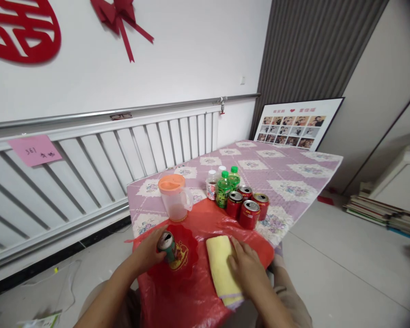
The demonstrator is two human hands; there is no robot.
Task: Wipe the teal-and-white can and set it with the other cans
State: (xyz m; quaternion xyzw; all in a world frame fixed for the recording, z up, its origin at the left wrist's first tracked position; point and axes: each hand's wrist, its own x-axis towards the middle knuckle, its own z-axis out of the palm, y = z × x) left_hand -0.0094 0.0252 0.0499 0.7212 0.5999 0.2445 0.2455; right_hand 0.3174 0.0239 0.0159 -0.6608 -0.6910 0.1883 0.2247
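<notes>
My left hand (154, 248) is wrapped around an opened green drink can (169, 248), which stands upright over a red scalloped plate (187, 269) with a gold print. To the right, a folded yellow towel (220, 266) lies on the red plastic sheet (184, 300). My right hand (246, 266) grips the towel's right edge, its fingers bent over the top; the thumb side is partly hidden. Farther back, beyond the towel, several opened red cans (249, 215) stand grouped together. Green-capped bottles (223, 191) and a white-capped bottle (211, 186) are beside them.
Behind the plate stands a clear pitcher (176, 205) with an orange lid. A flowered cloth (283, 168) covers the table, whose left side runs along a white radiator (105, 159). A photo board (294, 125) leans at the far end.
</notes>
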